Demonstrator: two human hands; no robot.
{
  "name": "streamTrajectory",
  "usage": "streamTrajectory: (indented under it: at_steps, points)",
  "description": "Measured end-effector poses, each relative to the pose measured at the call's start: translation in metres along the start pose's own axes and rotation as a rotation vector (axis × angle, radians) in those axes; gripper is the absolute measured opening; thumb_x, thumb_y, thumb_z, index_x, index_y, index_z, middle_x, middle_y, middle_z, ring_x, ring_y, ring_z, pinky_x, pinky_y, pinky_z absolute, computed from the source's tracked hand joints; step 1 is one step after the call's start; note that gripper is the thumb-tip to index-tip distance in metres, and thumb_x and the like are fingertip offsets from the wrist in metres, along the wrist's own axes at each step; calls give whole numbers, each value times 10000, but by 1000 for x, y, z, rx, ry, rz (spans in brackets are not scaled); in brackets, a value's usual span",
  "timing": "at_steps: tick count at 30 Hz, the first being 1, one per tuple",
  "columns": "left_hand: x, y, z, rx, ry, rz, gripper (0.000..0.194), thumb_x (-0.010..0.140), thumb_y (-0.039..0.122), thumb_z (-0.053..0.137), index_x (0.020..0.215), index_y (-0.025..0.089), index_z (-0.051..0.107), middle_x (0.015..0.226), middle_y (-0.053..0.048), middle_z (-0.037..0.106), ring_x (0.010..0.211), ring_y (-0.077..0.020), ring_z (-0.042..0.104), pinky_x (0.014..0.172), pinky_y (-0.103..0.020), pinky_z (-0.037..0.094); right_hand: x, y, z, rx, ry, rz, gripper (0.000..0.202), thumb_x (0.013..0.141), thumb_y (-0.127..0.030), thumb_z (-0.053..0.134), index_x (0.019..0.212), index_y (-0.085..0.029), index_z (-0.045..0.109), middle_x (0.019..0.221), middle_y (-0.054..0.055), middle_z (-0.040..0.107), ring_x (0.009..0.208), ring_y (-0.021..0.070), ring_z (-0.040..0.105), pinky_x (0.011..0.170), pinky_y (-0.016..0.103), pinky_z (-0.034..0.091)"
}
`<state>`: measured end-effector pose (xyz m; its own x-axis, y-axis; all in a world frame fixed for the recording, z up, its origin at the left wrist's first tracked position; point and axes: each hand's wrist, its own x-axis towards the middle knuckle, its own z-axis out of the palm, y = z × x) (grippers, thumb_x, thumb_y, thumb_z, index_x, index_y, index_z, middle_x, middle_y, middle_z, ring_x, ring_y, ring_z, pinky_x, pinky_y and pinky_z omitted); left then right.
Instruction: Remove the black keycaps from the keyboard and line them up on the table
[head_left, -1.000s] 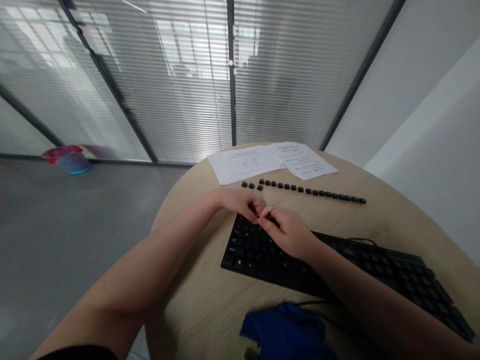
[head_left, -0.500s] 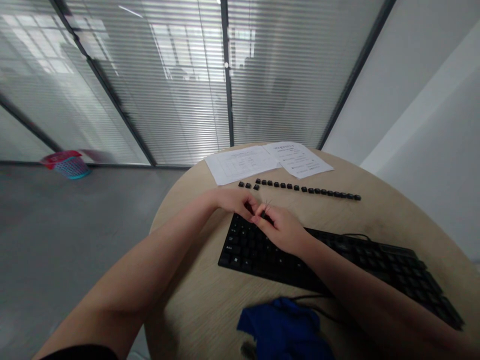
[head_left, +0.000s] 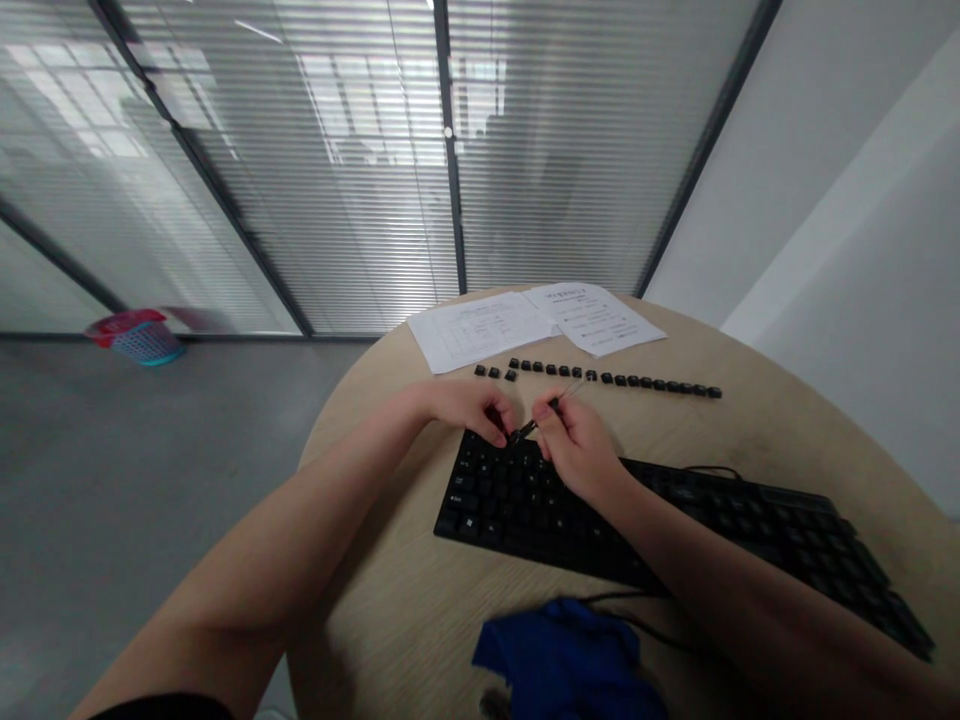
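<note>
1. Your right hand (head_left: 576, 438) has its grip closed around a slim tool (head_left: 527, 430), its long axis slanting from near-left to far-right above the keyboard's (head_left: 499, 492) far-left edge.
2. Your left hand (head_left: 474, 408) is nearer the tool's dark near end; you cannot tell whether its grip pinches anything.
3. Thin wires (head_left: 579, 385) form the far end; black, blocky loose keys (head_left: 658, 385) line the wood-grained desk (head_left: 405, 570) beyond.

The light brown bench (head_left: 390, 590) is curved — on it lie a black keyboard (head_left: 510, 508), white papers (head_left: 480, 333), little black keys (head_left: 634, 381) and — nearest — a blue cloth (head_left: 566, 660).
</note>
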<state>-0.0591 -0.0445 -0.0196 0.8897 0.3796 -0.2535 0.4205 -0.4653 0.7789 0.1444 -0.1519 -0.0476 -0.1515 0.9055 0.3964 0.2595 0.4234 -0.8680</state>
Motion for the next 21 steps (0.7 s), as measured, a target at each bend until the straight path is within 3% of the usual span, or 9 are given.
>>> streamTrajectory:
  at_steps: [10, 21]
  points:
    - [-5, 18, -5, -75, 243, 107, 203, 826, 315, 776, 984, 187, 765, 890, -29, 765, 785, -143, 661, 721, -270, 502, 8, 10, 0, 38, 178, 122, 412, 999, -643, 477, 938, -245, 563, 636, -46, 502, 505, 138, 471, 483, 263, 349]
    - [-5, 23, -2, 34, 271, 82, 121, 810, 243, 769, 919, 194, 787, 795, 3, 752, 700, -125, 637, 661, -247, 467, 7, 3, 1, -53, 161, 144, 378, 1006, -593, 453, 927, -243, 569, 609, -42, 504, 521, 168, 488, 523, 291, 361]
